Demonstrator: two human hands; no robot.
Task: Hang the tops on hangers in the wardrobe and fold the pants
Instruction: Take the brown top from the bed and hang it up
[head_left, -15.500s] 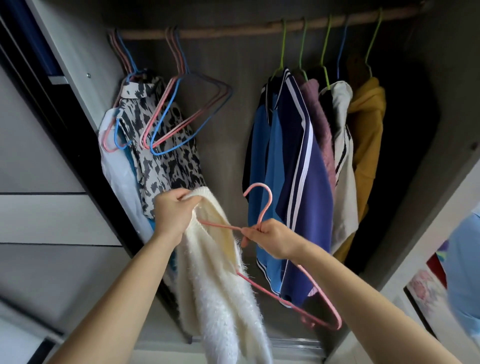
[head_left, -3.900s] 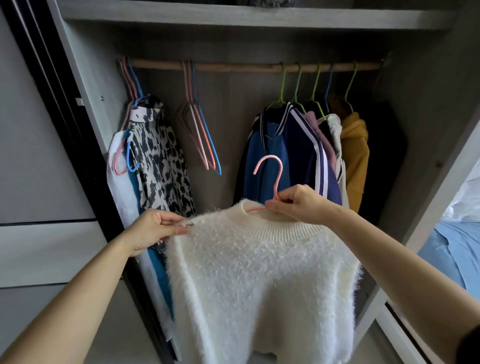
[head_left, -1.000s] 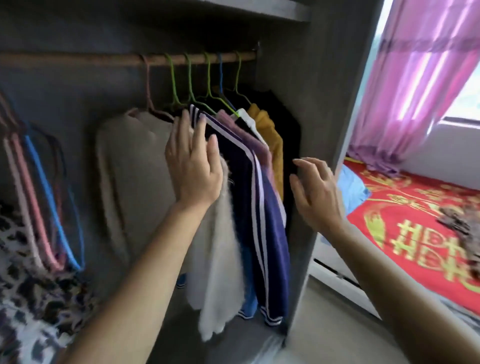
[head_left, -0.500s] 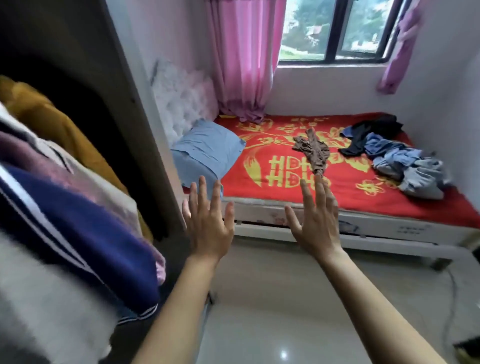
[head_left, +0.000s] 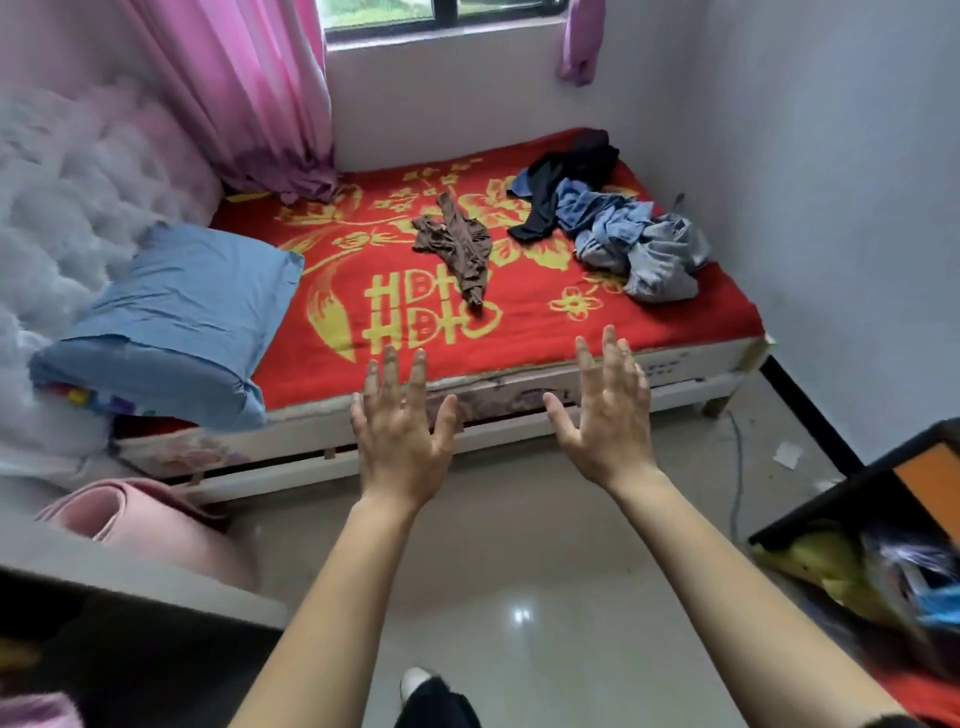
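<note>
A brown top (head_left: 460, 244) lies crumpled in the middle of the bed with the red and yellow blanket (head_left: 530, 296). At the bed's far right is a pile of clothes: a black garment (head_left: 566, 182), blue denim pieces (head_left: 602, 218) and a grey garment (head_left: 662, 260). My left hand (head_left: 400, 436) and my right hand (head_left: 608, 415) are stretched out over the floor in front of the bed's near edge, both empty with fingers spread. The wardrobe's inside is out of view.
A blue pillow (head_left: 176, 322) lies at the bed's left end against a white tufted headboard (head_left: 67, 218). A rolled pink mat (head_left: 150, 525) lies on the floor at left. A dark shelf unit (head_left: 893, 514) stands at right. Glossy tiled floor (head_left: 524, 582) separates me from the bed.
The view has swung from the wardrobe, where the white sweater went onto the rail, to the bed. Both empty hands now reach toward the bed, which looks nearer than half a second ago.
</note>
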